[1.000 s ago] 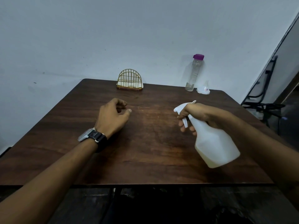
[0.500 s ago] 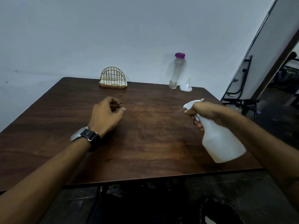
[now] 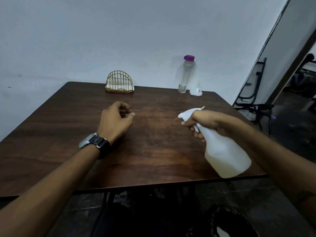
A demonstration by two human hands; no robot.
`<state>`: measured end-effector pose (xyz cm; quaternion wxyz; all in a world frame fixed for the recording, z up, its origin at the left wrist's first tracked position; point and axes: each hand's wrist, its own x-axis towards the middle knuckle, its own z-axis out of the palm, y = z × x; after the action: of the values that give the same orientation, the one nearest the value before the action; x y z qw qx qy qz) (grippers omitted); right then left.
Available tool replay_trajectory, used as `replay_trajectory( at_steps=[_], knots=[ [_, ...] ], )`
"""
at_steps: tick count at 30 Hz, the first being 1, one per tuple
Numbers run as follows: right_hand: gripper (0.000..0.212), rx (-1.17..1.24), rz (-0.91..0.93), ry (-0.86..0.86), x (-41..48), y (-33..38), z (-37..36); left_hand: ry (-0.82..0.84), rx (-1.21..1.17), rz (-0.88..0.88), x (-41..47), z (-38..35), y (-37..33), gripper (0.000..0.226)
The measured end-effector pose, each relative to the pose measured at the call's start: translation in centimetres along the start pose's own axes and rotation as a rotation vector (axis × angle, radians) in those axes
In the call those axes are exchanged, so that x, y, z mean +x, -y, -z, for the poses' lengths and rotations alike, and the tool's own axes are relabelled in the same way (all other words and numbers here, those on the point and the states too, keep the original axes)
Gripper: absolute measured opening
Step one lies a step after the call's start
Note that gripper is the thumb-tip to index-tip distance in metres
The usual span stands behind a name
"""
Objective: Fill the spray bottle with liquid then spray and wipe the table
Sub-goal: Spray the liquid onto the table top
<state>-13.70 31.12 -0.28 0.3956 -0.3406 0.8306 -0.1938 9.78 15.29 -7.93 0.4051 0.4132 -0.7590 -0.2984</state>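
Head view. A dark wood-grain worktop [image 3: 153, 151] stands against a pale wall [image 3: 119, 40]. The right grip [image 3: 203, 123], a bare hand, is clamped on the neck of a white translucent spray bottle [image 3: 224, 154], with the fingers wrapped around the trigger below the spray head. The bottle is held tilted above the right side of the worktop: its nozzle [image 3: 183, 115] points left across the surface, and its base lies toward the near right edge, clear of the wood. A pale yellowish liquid fills the lower part of the bottle. The left grip [image 3: 115, 123], also a bare hand, rests on the worktop left of centre and well apart from the bottle; its fingers are loosely curled toward the thumb and hold nothing. A wristwatch [image 3: 94, 141] with a dark strap sits on the left wrist. At the far edge, near the wall, stands a gold wire napkin holder [image 3: 119, 82] with white paper visible at its foot. To its right stands an upright clear bottle [image 3: 185, 76] with a purple cap and a little liquid at the bottom. Just beside that bottle a small clear funnel [image 3: 196, 90] lies mouth-down on the worktop. A black metal frame [image 3: 253, 93] leans against the wall beyond the right corner.
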Motion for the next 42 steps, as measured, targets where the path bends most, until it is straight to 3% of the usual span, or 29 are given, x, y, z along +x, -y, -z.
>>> replay_trajectory(
  at_steps=[6,16,23,28,36,42],
  knots=[
    [0.03,-0.015,0.124,-0.018,-1.3,0.7,-1.7,-0.006,-0.016,0.006,-0.1,0.7,0.0,0.023],
    [0.043,-0.125,0.124,0.074,-1.5,4.1,-4.4,-0.043,-0.003,0.038,-0.1,2.7,0.8,0.025],
    [0.032,-0.097,0.235,0.016,-1.4,4.9,-5.0,-0.058,-0.004,0.05,-0.1,3.7,1.3,0.025],
    [0.049,-0.047,0.179,-0.067,-0.6,4.9,-3.8,-0.062,-0.017,0.064,-0.2,3.9,1.7,0.028],
    [0.033,-0.002,0.132,-0.122,-0.2,3.5,-2.4,-0.063,-0.021,0.063,-0.2,3.6,1.1,0.029],
    [0.043,-0.008,0.081,-0.118,0.3,2.9,-2.0,-0.051,-0.018,0.059,-0.2,3.1,1.0,0.032]
  ],
)
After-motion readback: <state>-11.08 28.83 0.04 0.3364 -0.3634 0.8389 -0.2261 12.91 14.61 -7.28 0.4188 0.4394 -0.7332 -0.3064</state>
